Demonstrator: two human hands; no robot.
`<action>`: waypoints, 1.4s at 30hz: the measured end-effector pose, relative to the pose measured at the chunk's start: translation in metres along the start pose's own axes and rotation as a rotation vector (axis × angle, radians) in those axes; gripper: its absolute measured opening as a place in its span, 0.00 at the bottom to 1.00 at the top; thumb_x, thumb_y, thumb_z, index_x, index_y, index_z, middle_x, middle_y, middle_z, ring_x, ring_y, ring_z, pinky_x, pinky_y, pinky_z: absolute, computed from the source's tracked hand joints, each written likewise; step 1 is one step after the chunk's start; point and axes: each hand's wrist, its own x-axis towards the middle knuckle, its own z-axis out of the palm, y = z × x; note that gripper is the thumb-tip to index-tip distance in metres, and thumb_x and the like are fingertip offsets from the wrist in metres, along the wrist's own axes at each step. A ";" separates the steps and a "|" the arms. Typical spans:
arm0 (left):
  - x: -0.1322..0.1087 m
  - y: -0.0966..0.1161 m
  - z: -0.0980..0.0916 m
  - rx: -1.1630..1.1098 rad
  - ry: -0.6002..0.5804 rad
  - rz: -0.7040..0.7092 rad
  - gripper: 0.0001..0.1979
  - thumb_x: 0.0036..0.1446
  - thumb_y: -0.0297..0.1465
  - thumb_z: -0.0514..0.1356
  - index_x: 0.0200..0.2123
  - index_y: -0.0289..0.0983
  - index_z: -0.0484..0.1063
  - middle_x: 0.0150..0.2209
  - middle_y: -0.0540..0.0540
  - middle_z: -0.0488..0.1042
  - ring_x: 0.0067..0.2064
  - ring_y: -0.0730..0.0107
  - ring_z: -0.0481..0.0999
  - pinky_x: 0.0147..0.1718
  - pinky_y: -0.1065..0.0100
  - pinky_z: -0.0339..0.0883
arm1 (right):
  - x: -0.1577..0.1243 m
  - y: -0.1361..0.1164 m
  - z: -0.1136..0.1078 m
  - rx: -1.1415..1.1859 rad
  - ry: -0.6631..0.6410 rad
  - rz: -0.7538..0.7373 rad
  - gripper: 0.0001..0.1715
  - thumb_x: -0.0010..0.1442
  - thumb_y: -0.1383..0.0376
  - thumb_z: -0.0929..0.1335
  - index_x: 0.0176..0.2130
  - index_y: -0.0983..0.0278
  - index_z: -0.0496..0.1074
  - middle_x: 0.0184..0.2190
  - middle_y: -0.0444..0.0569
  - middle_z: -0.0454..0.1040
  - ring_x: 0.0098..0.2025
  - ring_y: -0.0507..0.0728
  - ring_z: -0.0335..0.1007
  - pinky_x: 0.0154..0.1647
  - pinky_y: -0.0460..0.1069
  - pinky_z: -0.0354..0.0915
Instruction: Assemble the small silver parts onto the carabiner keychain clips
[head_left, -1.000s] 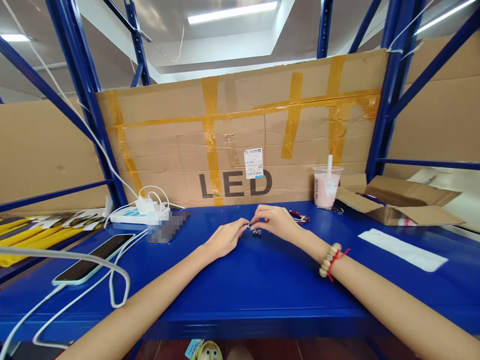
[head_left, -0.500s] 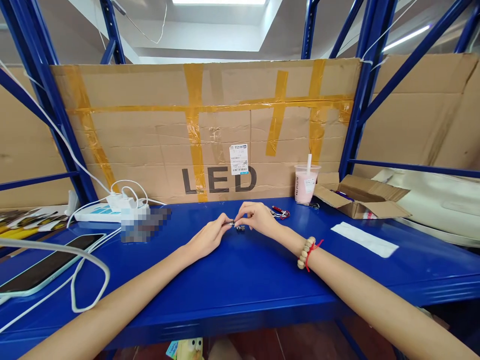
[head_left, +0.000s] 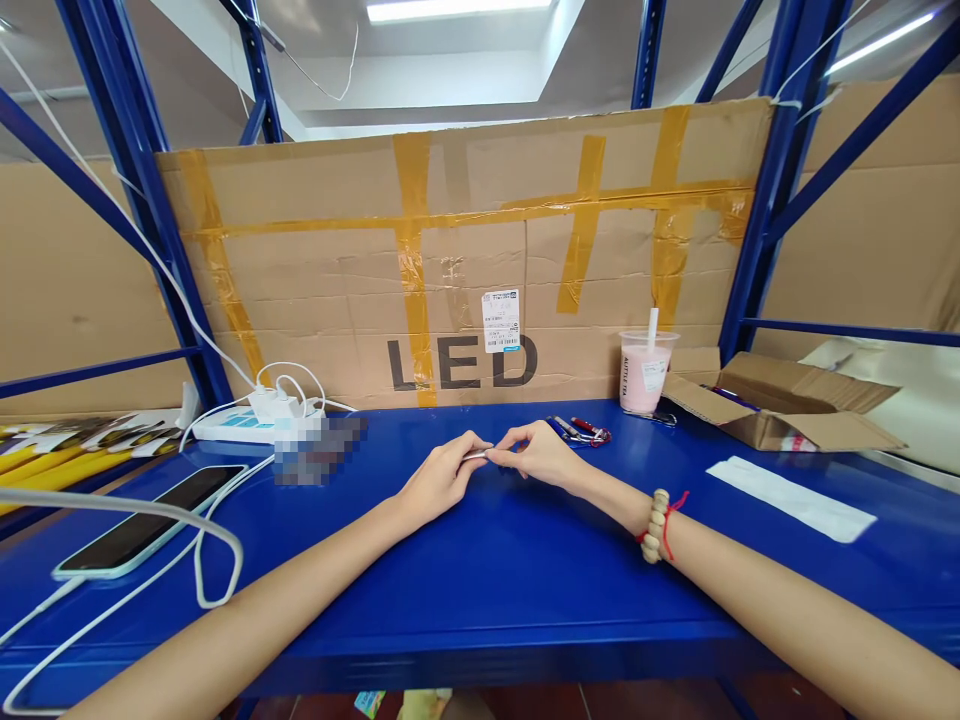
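My left hand (head_left: 444, 476) and my right hand (head_left: 541, 455) meet over the middle of the blue shelf top (head_left: 480, 590). Both pinch the ends of a small silvery metal part (head_left: 478, 455) held between their fingertips, just above the surface. The part is too small to name. A beaded bracelet with a red string (head_left: 657, 525) sits on my right wrist. Behind my right hand lie several pens (head_left: 579, 430).
A pink drink cup with a straw (head_left: 645, 372) stands at the back right beside an open cardboard box (head_left: 780, 410). A white strip (head_left: 791, 498) lies to the right. At left are a phone (head_left: 150, 520), white cables (head_left: 202, 560) and a power strip (head_left: 247, 425). A taped cardboard sheet marked LED (head_left: 465, 270) forms the back wall.
The small dark pieces seen on the shelf under my fingers are no longer visible. My hands now hold a longer silvery part between them. The camera view has shifted slightly.
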 end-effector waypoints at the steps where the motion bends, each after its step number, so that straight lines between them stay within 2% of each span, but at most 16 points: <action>1: 0.001 0.000 -0.001 0.003 -0.002 0.006 0.06 0.60 0.29 0.49 0.39 0.38 0.63 0.38 0.47 0.74 0.41 0.69 0.74 0.40 0.70 0.65 | 0.000 0.000 0.000 0.030 -0.009 0.013 0.19 0.45 0.54 0.70 0.25 0.68 0.75 0.17 0.43 0.68 0.15 0.46 0.55 0.17 0.44 0.52; 5: 0.004 0.002 -0.002 0.054 0.012 0.018 0.10 0.60 0.29 0.49 0.43 0.39 0.66 0.41 0.47 0.74 0.42 0.68 0.73 0.43 0.69 0.65 | -0.001 -0.002 0.000 0.093 0.006 0.004 0.20 0.44 0.51 0.71 0.23 0.68 0.74 0.14 0.41 0.65 0.15 0.45 0.54 0.17 0.44 0.51; 8: 0.007 0.003 -0.001 0.092 0.003 0.028 0.12 0.58 0.25 0.48 0.43 0.39 0.67 0.41 0.46 0.74 0.42 0.67 0.72 0.44 0.67 0.64 | -0.001 -0.002 0.005 0.070 -0.026 -0.010 0.23 0.43 0.49 0.70 0.19 0.67 0.72 0.12 0.41 0.63 0.14 0.46 0.54 0.17 0.44 0.50; 11: 0.008 0.003 0.000 0.098 0.006 0.017 0.15 0.54 0.21 0.47 0.42 0.37 0.66 0.40 0.45 0.73 0.42 0.67 0.72 0.42 0.67 0.65 | 0.001 0.001 0.012 0.049 -0.036 -0.039 0.23 0.42 0.48 0.71 0.18 0.67 0.71 0.14 0.42 0.66 0.14 0.46 0.56 0.16 0.44 0.51; 14: 0.009 0.002 0.002 0.099 0.022 -0.023 0.14 0.55 0.22 0.47 0.41 0.38 0.66 0.40 0.46 0.73 0.42 0.67 0.71 0.42 0.67 0.65 | 0.004 0.006 0.014 0.021 -0.032 -0.066 0.24 0.43 0.47 0.70 0.20 0.66 0.73 0.17 0.43 0.69 0.14 0.46 0.58 0.16 0.43 0.53; 22: 0.009 0.008 0.000 0.205 -0.001 -0.189 0.09 0.62 0.31 0.45 0.40 0.40 0.63 0.34 0.49 0.73 0.36 0.67 0.73 0.35 0.68 0.65 | 0.007 0.006 0.007 -0.098 0.167 -0.076 0.24 0.49 0.46 0.66 0.24 0.64 0.74 0.16 0.42 0.70 0.14 0.48 0.62 0.19 0.44 0.57; 26: 0.009 0.011 -0.002 0.259 -0.016 -0.222 0.09 0.62 0.32 0.45 0.41 0.40 0.62 0.35 0.48 0.74 0.37 0.66 0.74 0.36 0.67 0.65 | 0.006 0.003 0.006 -0.030 0.243 -0.103 0.22 0.50 0.48 0.66 0.29 0.65 0.75 0.25 0.46 0.75 0.15 0.48 0.63 0.18 0.44 0.58; 29: 0.008 0.011 -0.002 0.280 -0.028 -0.216 0.08 0.62 0.32 0.45 0.41 0.40 0.62 0.35 0.48 0.74 0.38 0.66 0.74 0.37 0.67 0.65 | 0.006 0.002 0.005 0.036 0.200 -0.127 0.21 0.50 0.50 0.67 0.31 0.65 0.75 0.28 0.47 0.76 0.15 0.47 0.62 0.18 0.45 0.59; 32: 0.008 0.010 -0.001 0.293 -0.029 -0.207 0.08 0.62 0.32 0.45 0.40 0.40 0.61 0.37 0.48 0.74 0.40 0.66 0.74 0.38 0.67 0.65 | 0.006 0.003 0.006 0.097 0.139 -0.141 0.21 0.50 0.51 0.67 0.31 0.66 0.75 0.28 0.48 0.76 0.15 0.47 0.61 0.17 0.44 0.59; 42: 0.008 0.010 -0.005 0.405 -0.056 -0.172 0.09 0.63 0.33 0.43 0.41 0.40 0.60 0.41 0.47 0.74 0.43 0.64 0.74 0.38 0.67 0.65 | 0.007 0.004 0.008 0.217 0.124 -0.067 0.21 0.47 0.53 0.69 0.34 0.68 0.76 0.28 0.50 0.76 0.15 0.46 0.60 0.15 0.43 0.56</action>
